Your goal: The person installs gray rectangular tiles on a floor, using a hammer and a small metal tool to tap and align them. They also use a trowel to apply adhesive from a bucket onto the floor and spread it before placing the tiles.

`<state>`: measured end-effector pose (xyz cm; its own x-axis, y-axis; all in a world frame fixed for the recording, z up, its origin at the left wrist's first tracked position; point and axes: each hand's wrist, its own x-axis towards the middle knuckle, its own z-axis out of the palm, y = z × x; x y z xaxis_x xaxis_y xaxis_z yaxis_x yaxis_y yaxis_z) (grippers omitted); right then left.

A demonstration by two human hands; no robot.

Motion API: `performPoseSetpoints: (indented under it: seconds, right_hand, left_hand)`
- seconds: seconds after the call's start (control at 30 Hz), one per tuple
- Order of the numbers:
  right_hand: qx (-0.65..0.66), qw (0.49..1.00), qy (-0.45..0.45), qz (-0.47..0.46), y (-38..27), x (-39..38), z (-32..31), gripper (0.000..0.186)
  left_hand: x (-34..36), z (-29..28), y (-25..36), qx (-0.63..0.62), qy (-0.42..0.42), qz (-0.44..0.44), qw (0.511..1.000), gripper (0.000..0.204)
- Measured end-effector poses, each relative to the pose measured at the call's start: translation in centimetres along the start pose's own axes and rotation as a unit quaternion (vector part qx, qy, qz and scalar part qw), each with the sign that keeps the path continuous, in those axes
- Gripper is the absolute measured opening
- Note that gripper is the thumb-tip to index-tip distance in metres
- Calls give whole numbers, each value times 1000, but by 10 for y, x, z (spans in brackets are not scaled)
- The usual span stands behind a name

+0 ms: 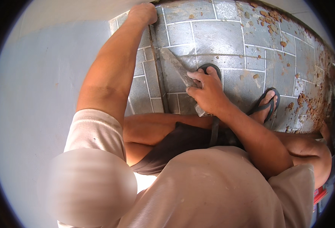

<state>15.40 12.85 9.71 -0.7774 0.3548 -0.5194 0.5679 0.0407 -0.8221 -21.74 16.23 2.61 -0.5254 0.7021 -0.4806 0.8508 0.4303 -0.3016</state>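
My right hand (209, 89) is closed around a long, flat, grey tool (174, 64) caked with dust. Its blade slants up and left over the tiles, while its lower end (202, 110) sticks out below my fist. I cannot tell its exact kind. Farther off, my left arm stretches along the wall to the far left, where my left hand (143, 14) is closed in a fist. What it holds, if anything, is hidden. A dark narrow strip (158, 68) runs along the floor from beside that hand towards my leg.
Grey floor tiles (217, 38) with white joints lie ahead. Brown dirt clods (270, 17) are scattered at the far right and along the right edge (312, 106). A pale wall (46, 95) rises close on my left. My sandalled foot (266, 104) rests on the tiles.
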Motion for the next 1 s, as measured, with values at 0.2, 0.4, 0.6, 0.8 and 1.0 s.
performPoseSetpoints:
  seconds: [0.2, 0.4, 0.6, 0.8, 1.0]
  right_hand:
    - [19, 998, -39, 34, -5, 1, 0, 57]
    - [5, 1000, -8, 10, 1, 0, 8, 59]
    - [-27, 1000, -8, 13, 10, 2, 12, 59]
    - [63, 997, -18, 42, 18, 6, 10, 56]
    - [198, 979, 9, 44, 19, 17, 18, 55]
  left_hand:
    - [5, 6, -4, -19, -1, 6, 1000, 27]
    - [-1, 1, -3, -62, 10, -3, 998, 24]
    - [-6, 2, 2, -100, 44, -24, 994, 25]
    - [-35, -7, -20, -147, 11, 20, 989, 50]
    - [-125, 49, -40, -425, 120, -107, 891, 52]
